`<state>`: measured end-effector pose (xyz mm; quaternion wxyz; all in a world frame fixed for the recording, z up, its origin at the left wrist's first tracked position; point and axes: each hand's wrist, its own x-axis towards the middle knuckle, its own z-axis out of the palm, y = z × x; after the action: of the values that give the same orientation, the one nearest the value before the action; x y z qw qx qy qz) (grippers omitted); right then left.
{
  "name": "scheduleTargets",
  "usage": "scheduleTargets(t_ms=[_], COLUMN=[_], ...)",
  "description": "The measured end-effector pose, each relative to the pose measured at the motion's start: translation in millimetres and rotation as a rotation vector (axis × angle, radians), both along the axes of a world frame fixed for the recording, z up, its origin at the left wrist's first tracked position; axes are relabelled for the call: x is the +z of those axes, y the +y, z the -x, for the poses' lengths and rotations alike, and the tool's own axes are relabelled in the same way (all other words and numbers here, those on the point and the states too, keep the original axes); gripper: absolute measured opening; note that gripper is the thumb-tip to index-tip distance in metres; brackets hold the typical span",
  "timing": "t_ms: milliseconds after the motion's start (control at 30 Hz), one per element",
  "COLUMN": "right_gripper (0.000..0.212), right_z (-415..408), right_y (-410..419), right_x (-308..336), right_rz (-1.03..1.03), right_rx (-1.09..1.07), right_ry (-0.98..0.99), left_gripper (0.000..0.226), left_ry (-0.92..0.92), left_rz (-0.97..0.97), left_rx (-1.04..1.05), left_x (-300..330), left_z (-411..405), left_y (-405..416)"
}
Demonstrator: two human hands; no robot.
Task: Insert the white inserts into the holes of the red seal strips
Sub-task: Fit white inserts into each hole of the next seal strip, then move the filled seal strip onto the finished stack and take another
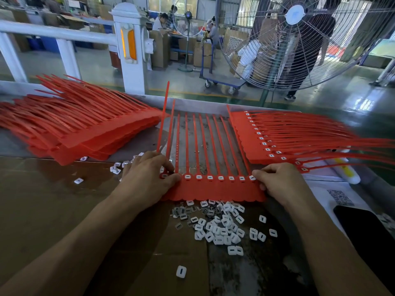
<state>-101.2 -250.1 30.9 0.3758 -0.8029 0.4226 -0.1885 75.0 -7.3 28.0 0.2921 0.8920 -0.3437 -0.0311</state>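
1. The red seal strip sheet lies flat at the centre of the frame, its tails pointing to the top; seven white inserts sit in its row of holes.
2. The left hand pinches the left end of the sheet with curled fingers.
3. The right hand grips the right end, fingers curled on the edge.
4. Loose white inserts lie in a heap just below the sheet.
5. Stacks of red strips lie at the upper left and at the right; the right stack has inserts.
6. A black phone lies at the lower right.

A factory floor: industrial fan, stacked cartons, workers at benches.
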Motion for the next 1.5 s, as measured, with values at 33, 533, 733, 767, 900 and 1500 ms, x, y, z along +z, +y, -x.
scheduleTargets(t_ms=[33, 533, 733, 767, 900, 1500], right_gripper=[0.018, 0.020, 0.014, 0.013, 0.013, 0.010], right_z=[0.0, 0.2, 0.4, 0.5, -1.3, -4.7], right_y=[-0.2, 2.3, -4.8, -5.7, -7.3, 10.4], right_x=[-0.4, -0.7, -1.7, -1.6, -1.3, 0.2], right_rz=[0.007, 0.047, -0.035, -0.044, -0.044, 0.007], right_rx=[0.003, 0.044, 0.054, 0.054, 0.054, 0.148], right_ry=[0.007, 0.068, 0.051, 0.051, 0.068, -0.158], left_gripper=[0.020, 0.018, 0.020, 0.020, 0.022, 0.034], left_ry=[0.002, 0.004, -0.005, -0.007, -0.010, 0.038], left_rz=[-0.003, 0.006, 0.006, 0.004, -0.004, 0.006], left_rx=[0.004, 0.015, 0.015, 0.014, 0.014, 0.005], left_x=[-0.1, 1.5, 0.1, -0.3, -1.2, -3.3], left_z=[0.4, 3.0, 2.1, 2.3, 1.8, -4.0], left_y=[-0.2, 0.2, -0.4, -0.4, -0.6, 1.3])
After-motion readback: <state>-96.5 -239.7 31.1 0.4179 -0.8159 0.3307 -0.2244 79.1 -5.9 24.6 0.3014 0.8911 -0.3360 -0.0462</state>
